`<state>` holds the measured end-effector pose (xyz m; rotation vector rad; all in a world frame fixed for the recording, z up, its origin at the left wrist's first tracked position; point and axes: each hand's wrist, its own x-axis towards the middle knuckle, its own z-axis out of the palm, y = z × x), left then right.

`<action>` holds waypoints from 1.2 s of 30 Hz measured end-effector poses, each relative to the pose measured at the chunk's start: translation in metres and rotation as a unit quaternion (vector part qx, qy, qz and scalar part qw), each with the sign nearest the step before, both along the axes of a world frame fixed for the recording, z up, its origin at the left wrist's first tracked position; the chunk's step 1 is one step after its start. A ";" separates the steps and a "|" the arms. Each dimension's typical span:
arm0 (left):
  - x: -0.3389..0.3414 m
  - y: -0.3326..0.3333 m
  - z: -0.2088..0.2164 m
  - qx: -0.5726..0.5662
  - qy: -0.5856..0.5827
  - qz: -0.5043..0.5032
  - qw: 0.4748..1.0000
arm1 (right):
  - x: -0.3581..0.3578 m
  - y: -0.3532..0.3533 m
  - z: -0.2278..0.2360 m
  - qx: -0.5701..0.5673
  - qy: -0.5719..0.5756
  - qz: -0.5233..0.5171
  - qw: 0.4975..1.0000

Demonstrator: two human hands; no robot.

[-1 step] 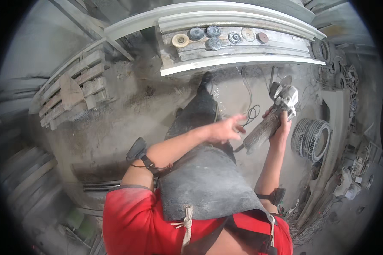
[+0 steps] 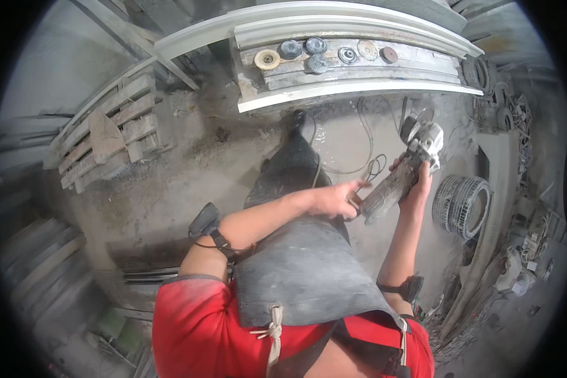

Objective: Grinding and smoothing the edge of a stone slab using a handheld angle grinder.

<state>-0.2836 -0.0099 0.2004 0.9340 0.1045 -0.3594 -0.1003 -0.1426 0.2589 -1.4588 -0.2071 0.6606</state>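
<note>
My right hand (image 2: 416, 183) is wrapped around a dusty angle grinder (image 2: 389, 194), held up at a tilt right of my apron. Its silver head and disc (image 2: 425, 117) point away from me, the rear end toward my lap. At that rear end my left hand (image 2: 335, 200) has its fingers curled around the power cord, the index finger stretched forward. The fingers hide most of the cord there. A grey apron (image 2: 296, 268) covers my front and legs.
Several grinding discs and pads (image 2: 317, 63) lie on a plank bench (image 2: 365, 75) ahead. Loops of cable (image 2: 373, 167) trail on the floor beyond the grinder. Stacked tyres (image 2: 461, 205) stand at the right, a wooden pallet (image 2: 113, 129) at the left.
My left hand has moved slightly down and right to the grinder's rear end, and its spread fingers have curled in around the cord. The right hand still grips the grinder.
</note>
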 end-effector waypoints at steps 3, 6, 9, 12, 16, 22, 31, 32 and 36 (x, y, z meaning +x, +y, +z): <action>0.008 -0.007 -0.006 0.021 -0.047 0.036 0.998 | 0.001 0.031 -0.001 0.096 0.120 -0.036 0.987; 0.019 0.021 -0.018 -0.021 -0.003 0.032 0.999 | 0.020 0.062 -0.026 0.132 0.158 -0.022 0.978; 0.017 0.030 -0.016 -0.026 0.037 0.047 0.998 | 0.025 0.083 -0.049 0.127 0.212 -0.002 0.969; 0.016 0.023 -0.033 -0.009 0.055 0.093 0.994 | 0.031 0.094 -0.069 0.077 0.205 0.026 0.975; 0.020 0.023 -0.043 0.046 0.078 0.105 0.990 | 0.035 0.096 -0.072 0.023 0.173 0.057 0.983; -0.044 0.065 -0.075 0.248 0.194 0.210 0.926 | 0.008 0.120 -0.064 -0.071 0.053 0.117 0.989; -0.150 0.118 -0.056 0.226 0.188 0.455 0.840 | -0.119 0.152 -0.111 -0.322 -0.097 0.189 0.922; -0.147 0.126 -0.052 0.186 0.193 0.404 0.874 | -0.133 0.158 -0.120 -0.291 -0.109 0.210 0.927; -0.134 0.132 -0.076 0.233 0.189 0.403 0.865 | -0.168 0.172 -0.149 -0.294 -0.113 0.224 0.922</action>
